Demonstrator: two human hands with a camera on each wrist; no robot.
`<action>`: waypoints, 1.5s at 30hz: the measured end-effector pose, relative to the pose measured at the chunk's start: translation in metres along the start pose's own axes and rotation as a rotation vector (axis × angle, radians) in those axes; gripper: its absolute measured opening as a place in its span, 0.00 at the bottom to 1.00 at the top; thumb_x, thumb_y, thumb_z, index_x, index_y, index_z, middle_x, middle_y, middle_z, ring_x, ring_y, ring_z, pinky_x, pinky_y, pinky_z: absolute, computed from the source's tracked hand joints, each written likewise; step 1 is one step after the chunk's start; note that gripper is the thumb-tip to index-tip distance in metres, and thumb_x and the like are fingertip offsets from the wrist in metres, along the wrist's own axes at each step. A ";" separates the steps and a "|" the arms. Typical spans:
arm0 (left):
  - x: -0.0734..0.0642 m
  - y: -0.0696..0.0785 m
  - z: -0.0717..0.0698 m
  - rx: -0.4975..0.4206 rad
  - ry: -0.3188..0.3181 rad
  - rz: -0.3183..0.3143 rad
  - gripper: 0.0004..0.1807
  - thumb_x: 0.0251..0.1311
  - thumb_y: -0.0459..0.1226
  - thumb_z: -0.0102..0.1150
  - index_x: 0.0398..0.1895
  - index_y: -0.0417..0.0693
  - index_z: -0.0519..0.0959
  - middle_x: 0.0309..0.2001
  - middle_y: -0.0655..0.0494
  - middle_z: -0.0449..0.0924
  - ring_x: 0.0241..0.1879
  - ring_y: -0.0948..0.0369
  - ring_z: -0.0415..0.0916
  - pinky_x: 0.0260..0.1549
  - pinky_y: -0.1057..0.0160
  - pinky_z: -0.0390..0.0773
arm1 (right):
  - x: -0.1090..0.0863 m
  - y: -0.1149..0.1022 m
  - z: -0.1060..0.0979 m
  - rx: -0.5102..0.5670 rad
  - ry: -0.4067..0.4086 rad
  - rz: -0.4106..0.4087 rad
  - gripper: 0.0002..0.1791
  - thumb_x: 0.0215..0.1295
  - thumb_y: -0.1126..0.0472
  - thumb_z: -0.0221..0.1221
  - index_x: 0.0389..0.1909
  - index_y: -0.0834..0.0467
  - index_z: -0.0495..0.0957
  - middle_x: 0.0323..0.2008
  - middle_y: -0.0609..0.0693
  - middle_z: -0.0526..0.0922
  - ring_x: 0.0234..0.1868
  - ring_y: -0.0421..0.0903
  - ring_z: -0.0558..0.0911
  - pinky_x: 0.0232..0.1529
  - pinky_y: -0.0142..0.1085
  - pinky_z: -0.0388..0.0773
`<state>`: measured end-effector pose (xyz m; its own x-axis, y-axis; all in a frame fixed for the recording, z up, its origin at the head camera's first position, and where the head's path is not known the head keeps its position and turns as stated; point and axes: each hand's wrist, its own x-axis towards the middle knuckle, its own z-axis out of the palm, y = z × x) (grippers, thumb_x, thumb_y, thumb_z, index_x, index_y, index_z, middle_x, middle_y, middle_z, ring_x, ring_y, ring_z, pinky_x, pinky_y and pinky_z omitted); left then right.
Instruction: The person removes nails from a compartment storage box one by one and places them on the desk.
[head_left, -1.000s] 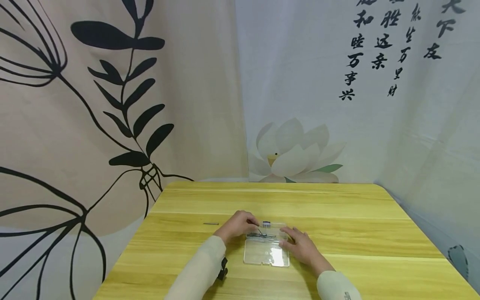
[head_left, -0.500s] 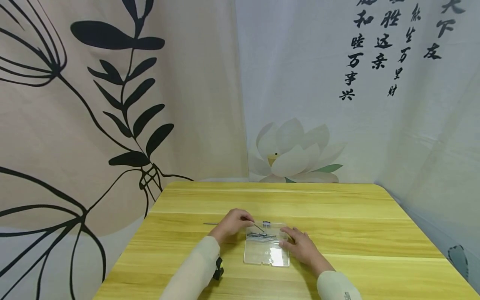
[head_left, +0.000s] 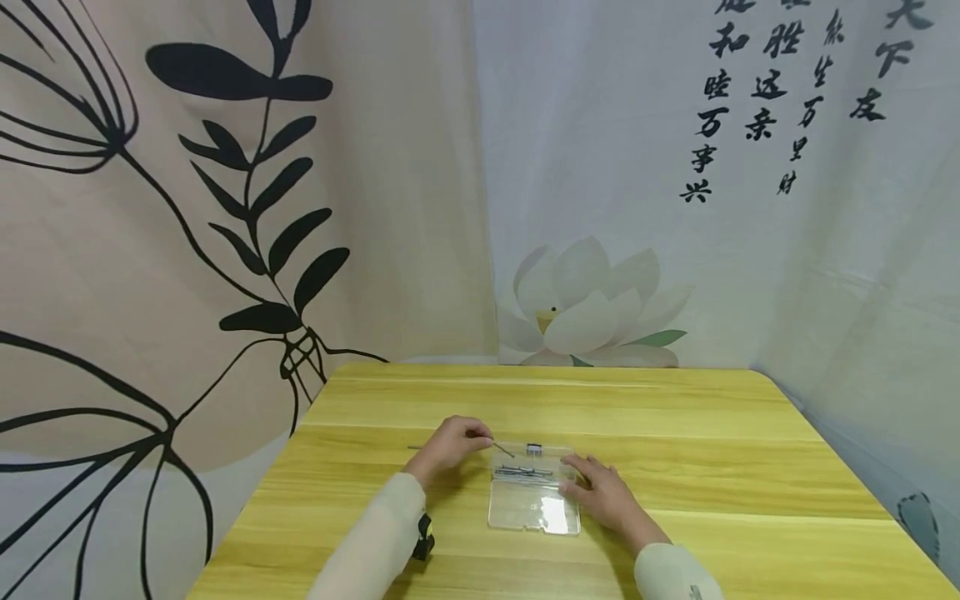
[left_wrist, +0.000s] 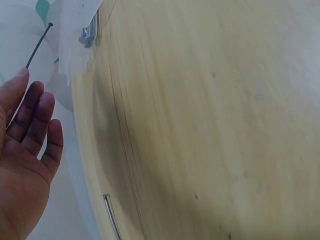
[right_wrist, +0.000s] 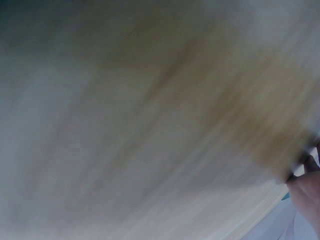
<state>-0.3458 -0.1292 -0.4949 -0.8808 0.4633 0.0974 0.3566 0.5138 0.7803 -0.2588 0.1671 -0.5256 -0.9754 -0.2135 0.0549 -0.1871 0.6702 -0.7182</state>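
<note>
My left hand pinches a long thin dark nail between thumb and forefinger, its flat head pointing away; the other fingers are loosely bent. It hovers at the far left corner of an opened clear plastic box. Several nails lie together in the box's far half. My right hand holds the box's right side, thumb and forefinger at its edge near the hinge. The right wrist view is mostly blurred, with only part of that hand at the right edge.
One more thin metal rod lies on the wooden table, left of the box and partly behind the left hand in the head view. A dark device sits at the left wrist. A patterned curtain hangs behind the table.
The left hand has moved left and slightly away, drawing the pinched nail from above the nails in the box to its far left corner. The right hand and box stay put.
</note>
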 end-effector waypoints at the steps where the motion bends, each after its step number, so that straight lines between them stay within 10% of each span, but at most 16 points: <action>1: -0.001 -0.001 -0.001 0.000 0.001 -0.003 0.07 0.68 0.38 0.61 0.40 0.46 0.85 0.39 0.60 0.82 0.42 0.62 0.77 0.44 0.58 0.77 | 0.000 0.000 0.000 0.002 0.001 0.001 0.26 0.69 0.52 0.61 0.66 0.55 0.73 0.68 0.59 0.69 0.73 0.65 0.56 0.70 0.62 0.39; 45: -0.067 -0.053 -0.068 -0.035 0.237 -0.206 0.06 0.67 0.34 0.60 0.40 0.41 0.84 0.37 0.54 0.81 0.40 0.54 0.76 0.41 0.53 0.77 | -0.002 0.000 0.000 0.007 -0.002 0.002 0.26 0.70 0.51 0.61 0.66 0.54 0.73 0.68 0.59 0.69 0.73 0.66 0.56 0.69 0.64 0.39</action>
<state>-0.3267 -0.2369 -0.5004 -0.9830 0.1687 0.0731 0.1557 0.5527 0.8187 -0.2565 0.1675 -0.5259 -0.9756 -0.2133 0.0518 -0.1840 0.6657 -0.7232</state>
